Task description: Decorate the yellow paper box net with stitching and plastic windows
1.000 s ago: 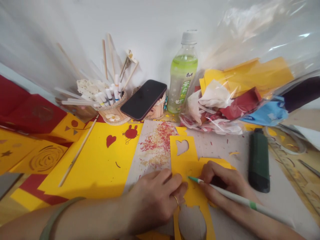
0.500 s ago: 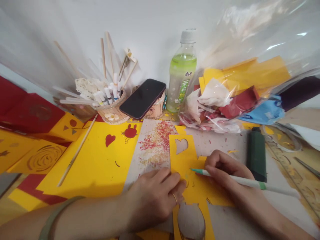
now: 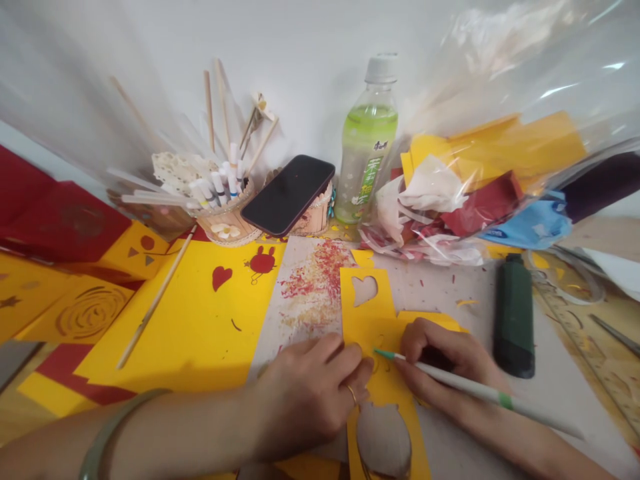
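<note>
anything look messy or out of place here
Two things: the phone sits tilted atop a small decorated container rather than lying flat, and the grey mat has scattered red and yellowish marks beside the cut yellow paper, looking untidy.

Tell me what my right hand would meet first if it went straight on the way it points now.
Probably your left hand, just past the tip of the green-tipped pen in your right hand; this single view leaves the depth unclear.
</note>
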A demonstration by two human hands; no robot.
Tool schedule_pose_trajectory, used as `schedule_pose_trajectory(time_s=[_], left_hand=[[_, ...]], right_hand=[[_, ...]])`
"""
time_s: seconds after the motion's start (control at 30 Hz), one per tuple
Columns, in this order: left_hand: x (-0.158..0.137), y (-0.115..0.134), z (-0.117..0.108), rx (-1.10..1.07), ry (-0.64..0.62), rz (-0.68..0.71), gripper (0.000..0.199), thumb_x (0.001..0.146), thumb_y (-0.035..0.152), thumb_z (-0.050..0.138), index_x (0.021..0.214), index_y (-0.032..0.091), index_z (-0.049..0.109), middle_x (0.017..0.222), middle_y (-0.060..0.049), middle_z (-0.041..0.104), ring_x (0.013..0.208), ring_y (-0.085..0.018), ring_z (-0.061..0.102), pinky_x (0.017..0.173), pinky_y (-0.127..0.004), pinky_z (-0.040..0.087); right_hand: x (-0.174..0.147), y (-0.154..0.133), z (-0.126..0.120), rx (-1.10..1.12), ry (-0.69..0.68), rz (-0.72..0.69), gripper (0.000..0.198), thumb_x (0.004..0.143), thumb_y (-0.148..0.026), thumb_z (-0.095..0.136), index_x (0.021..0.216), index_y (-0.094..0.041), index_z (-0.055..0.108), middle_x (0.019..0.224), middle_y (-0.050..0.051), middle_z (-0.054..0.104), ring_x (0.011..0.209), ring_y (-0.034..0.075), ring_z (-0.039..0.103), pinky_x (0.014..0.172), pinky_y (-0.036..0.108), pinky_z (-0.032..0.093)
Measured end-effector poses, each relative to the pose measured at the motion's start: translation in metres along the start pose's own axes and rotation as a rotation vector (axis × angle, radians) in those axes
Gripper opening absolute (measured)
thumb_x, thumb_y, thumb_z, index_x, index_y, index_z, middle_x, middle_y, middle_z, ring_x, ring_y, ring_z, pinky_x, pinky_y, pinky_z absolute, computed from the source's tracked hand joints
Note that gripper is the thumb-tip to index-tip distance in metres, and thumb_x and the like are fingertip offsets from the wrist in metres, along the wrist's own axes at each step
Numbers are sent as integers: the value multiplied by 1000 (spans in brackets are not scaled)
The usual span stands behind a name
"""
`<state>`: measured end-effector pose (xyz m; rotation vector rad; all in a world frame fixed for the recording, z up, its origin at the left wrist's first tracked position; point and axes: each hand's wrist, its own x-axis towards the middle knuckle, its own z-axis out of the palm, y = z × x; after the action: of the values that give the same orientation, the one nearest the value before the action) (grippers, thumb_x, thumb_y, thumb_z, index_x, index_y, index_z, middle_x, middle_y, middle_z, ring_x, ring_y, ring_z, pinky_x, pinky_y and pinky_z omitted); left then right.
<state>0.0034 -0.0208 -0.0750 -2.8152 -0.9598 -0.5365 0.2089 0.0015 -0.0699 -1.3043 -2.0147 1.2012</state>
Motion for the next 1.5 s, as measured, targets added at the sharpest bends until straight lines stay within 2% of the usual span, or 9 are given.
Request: schedule_pose_trajectory(time_s=[0.17,0.6,1.3,1.5], left_hand=[[-1,0,1,-3,-37,8,24,91,26,41,104,12,57,85,-4,60,75,-15,56,53,-24,49],[-1,0,1,-27,-4,-1,24,90,26,45,102,11,59,84,-4,63,74,-15,57,50,-25,50],[-1,-1,2,-43,8,-12,23,88,26,48,101,10,59,85,-2,64,75,-15,59,50,-25,51],[-3,0,4,-14,53,-11,22,88,27,47,99,11,59,86,-3,65,75,-15,59,48,-24,50]], right_hand=[[0,2,-1,-33,5,-2,20,80,-24,49,63,-21,40,54,-3,44,49,9,36,43,22,29],[-1,2,-1,-76,10,-48,19,81,-21,48,63,-21,41,57,-3,46,52,10,40,46,22,31],[1,2,-2,-83,-12,-18,18,79,-17,50,64,-21,40,57,-4,45,52,9,39,46,22,29],[2,2,-2,-9,-7,10,18,80,-19,51,65,-21,41,59,-4,45,53,9,39,47,22,30]])
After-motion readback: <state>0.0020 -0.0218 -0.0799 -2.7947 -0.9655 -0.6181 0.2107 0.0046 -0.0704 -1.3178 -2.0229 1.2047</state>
